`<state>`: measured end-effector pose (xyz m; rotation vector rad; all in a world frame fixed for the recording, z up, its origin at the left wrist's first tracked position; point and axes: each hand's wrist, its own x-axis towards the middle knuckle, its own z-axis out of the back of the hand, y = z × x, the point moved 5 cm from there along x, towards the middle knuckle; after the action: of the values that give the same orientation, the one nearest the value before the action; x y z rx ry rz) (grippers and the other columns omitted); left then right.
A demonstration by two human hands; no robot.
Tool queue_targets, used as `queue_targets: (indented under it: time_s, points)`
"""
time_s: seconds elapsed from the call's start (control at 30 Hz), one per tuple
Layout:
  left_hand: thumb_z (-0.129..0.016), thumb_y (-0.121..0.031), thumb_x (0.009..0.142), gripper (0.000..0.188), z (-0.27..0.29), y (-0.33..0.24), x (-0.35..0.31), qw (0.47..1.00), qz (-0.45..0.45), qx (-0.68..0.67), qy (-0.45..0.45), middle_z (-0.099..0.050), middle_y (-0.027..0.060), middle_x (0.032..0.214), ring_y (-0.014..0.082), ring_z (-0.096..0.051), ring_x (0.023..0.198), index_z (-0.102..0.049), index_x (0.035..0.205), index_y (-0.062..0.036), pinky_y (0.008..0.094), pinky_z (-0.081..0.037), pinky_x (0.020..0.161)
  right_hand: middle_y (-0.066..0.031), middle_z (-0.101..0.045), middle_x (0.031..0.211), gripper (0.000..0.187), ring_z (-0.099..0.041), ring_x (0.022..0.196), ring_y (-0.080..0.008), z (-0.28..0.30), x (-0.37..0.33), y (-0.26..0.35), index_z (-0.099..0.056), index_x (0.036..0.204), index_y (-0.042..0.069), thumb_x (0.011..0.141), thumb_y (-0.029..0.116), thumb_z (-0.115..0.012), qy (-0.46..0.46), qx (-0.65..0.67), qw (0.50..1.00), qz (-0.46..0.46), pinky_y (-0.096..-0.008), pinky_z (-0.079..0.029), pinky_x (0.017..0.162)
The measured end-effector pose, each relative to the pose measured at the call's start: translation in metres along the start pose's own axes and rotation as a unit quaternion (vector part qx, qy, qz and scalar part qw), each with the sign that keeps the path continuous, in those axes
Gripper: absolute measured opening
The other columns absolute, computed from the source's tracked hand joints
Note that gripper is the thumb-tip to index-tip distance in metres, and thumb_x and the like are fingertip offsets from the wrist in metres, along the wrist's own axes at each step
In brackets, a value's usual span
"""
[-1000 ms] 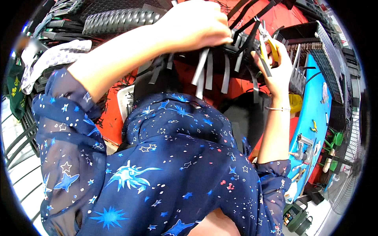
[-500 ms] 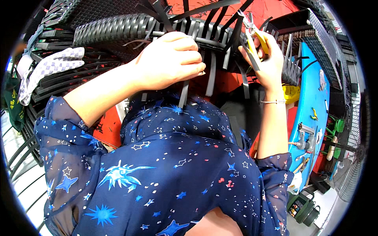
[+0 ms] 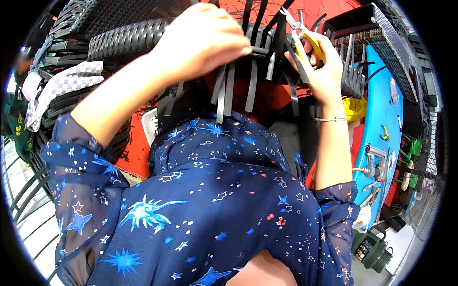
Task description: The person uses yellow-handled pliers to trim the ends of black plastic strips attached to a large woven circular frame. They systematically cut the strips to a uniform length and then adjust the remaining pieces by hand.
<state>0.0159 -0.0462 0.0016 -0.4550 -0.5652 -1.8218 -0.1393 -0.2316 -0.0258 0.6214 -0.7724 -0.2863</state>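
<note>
My right hand [image 3: 325,71] is wrapped round a pair of pliers [image 3: 312,44] with yellow handles, their metal jaws pointing up and away. Beside the jaws, loose black plastic strips stand up from a frame rail. The rail carries a tight black weave [image 3: 126,42] on its left. My left hand [image 3: 207,40] is closed over the middle of this rail, its back toward me and slightly blurred. Its fingers hide whatever they pinch. Below it, several flat strips [image 3: 229,88] hang toward my lap.
A blue board [image 3: 381,124] at the right bears a clamp-like metal tool [image 3: 376,164] and small yellow cutters [image 3: 384,133]. A checked glove [image 3: 64,86] lies on stacked black frames at the left. A black woven basket [image 3: 396,62] stands far right, above a yellow bag [image 3: 354,110].
My left hand has risen and moved farther away over the rail, and more hanging strips show beneath it. The right hand still grips the pliers, shifted only slightly.
</note>
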Motion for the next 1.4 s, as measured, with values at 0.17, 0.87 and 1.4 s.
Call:
queue_targets:
  time_s: [0.17,0.87,1.4]
  points:
    - [-0.069,-0.026,0.088,0.019,-0.006,0.026,0.028,0.994,0.089,-0.055,0.033,-0.069,0.0087,0.081,0.0305,-0.066,0.077,-0.075,0.086,-0.0080,0.0425,-0.052,0.071,0.0068,-0.053,0.090,0.050,-0.040,0.070,-0.0025,0.000,0.002,0.000,-0.065,0.119,0.005,0.074,0.006,-0.087,0.030,0.010,0.999,-0.017,-0.0167,-0.038,0.063]
    - [-0.073,-0.024,0.084,0.018,-0.022,0.044,0.027,0.983,0.119,-0.127,-0.052,-0.069,0.0100,0.080,0.0305,-0.067,0.081,-0.074,0.083,-0.0061,0.0423,-0.052,0.075,0.0048,-0.056,0.090,0.045,-0.044,0.072,-0.0039,0.003,0.011,0.006,-0.064,0.117,0.003,0.078,0.008,-0.084,0.022,-0.016,1.000,-0.015,-0.0188,-0.040,0.066]
    - [-0.071,-0.027,0.087,0.021,-0.029,0.051,0.023,0.970,0.160,-0.179,-0.039,-0.069,0.0099,0.086,0.0309,-0.067,0.085,-0.074,0.088,-0.0067,0.0413,-0.053,0.077,0.0044,-0.055,0.091,0.042,-0.044,0.074,-0.0048,0.004,0.012,0.003,-0.063,0.115,0.002,0.079,0.008,-0.083,0.032,-0.025,0.999,-0.015,-0.0192,-0.040,0.067]
